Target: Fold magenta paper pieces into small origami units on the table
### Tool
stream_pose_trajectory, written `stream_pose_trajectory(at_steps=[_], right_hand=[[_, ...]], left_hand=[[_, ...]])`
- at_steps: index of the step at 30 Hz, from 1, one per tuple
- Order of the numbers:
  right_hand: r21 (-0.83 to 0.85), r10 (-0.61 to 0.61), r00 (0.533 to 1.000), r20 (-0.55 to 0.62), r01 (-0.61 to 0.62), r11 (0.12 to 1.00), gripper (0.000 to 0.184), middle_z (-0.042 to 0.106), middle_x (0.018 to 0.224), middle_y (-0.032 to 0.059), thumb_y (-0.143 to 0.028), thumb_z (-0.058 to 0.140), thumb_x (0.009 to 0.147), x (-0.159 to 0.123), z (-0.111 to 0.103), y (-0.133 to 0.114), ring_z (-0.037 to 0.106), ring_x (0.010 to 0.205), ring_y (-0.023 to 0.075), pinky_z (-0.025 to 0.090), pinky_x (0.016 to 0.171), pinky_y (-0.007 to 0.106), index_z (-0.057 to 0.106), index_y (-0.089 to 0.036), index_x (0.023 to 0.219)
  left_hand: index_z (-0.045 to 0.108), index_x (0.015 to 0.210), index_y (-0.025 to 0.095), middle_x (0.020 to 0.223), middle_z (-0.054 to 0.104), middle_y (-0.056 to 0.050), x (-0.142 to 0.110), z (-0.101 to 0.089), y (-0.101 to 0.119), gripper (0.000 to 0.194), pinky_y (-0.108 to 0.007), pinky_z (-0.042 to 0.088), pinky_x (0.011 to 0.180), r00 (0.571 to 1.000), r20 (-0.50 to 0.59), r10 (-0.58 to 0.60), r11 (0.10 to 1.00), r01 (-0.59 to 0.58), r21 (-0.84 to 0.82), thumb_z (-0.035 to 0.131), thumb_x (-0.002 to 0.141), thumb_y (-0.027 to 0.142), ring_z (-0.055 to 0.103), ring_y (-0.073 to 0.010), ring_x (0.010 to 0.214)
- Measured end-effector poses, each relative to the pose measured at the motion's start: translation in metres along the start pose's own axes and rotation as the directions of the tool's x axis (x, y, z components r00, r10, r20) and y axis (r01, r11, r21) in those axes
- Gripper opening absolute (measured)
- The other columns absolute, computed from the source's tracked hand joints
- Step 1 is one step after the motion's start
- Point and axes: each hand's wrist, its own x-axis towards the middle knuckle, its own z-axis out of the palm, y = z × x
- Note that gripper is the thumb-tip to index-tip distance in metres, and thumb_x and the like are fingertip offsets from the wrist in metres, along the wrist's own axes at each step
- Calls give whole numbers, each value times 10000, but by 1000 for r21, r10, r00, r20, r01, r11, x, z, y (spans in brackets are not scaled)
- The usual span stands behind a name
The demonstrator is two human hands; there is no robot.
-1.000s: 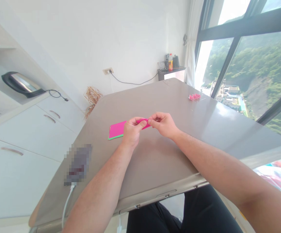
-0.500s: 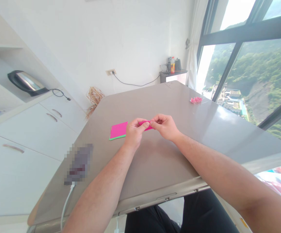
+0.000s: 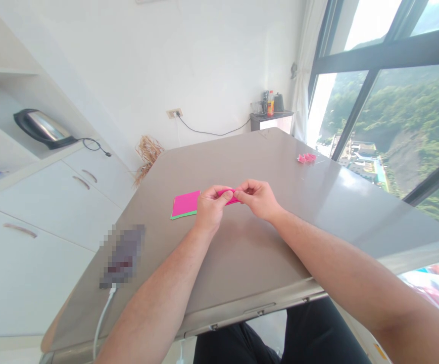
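A small piece of bright pink folded paper (image 3: 234, 200) is pinched between my two hands above the middle of the table. My left hand (image 3: 211, 207) grips its left part, thumb on top. From the other side, my right hand (image 3: 257, 197) pinches it with thumb and fingertips close to the left thumb. My fingers cover most of the paper, so its full shape is hidden. Just left of my left hand lies a stack of paper sheets (image 3: 186, 203), pink on top with a green edge showing beneath.
Several small pink folded paper pieces (image 3: 306, 158) sit on the table (image 3: 234, 273) toward the window. A blurred-out dark device (image 3: 124, 255) with a white cable (image 3: 103, 316) lies at the left. A kettle (image 3: 45, 129) stands on the left shelf; a bottle (image 3: 270, 103) is at the back.
Both hands keep their pinch on the pink paper and have barely moved. The view has shifted very slightly.
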Motion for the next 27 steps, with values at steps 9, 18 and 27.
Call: stream_pose_trajectory(at_steps=[9, 18, 27], right_hand=[[-18, 17, 1000, -2, -18, 1000, 163, 637, 657, -2, -346, 717, 731, -1, 2, -2, 533, 609, 128, 417, 564, 278, 668, -192, 717], [-2, 13, 1000, -23, -13, 1000, 172, 638, 652, -1, -354, 726, 726, 0, 2, -2, 546, 612, 133, 422, 572, 281, 658, -197, 707], [3, 13, 998, -69, -13, 1000, 188, 639, 648, -1, -364, 731, 732, 2, -2, 0, 564, 613, 135, 444, 600, 289, 679, -184, 746]], left_hand=[[708, 743, 213, 755, 694, 1, 1, 0, -1, 164, -308, 506, 769, 1000, -9, 6, 999, -7, -43, 819, 713, 330, 629, -147, 760], [708, 762, 200, 782, 707, -12, 1, 2, 1, 182, -330, 519, 805, 999, -13, -48, 996, 47, -77, 821, 699, 329, 648, -154, 778], [691, 858, 167, 853, 764, -61, 2, -1, 1, 285, -391, 561, 836, 998, 23, -60, 996, 62, -68, 861, 656, 277, 724, -203, 803]])
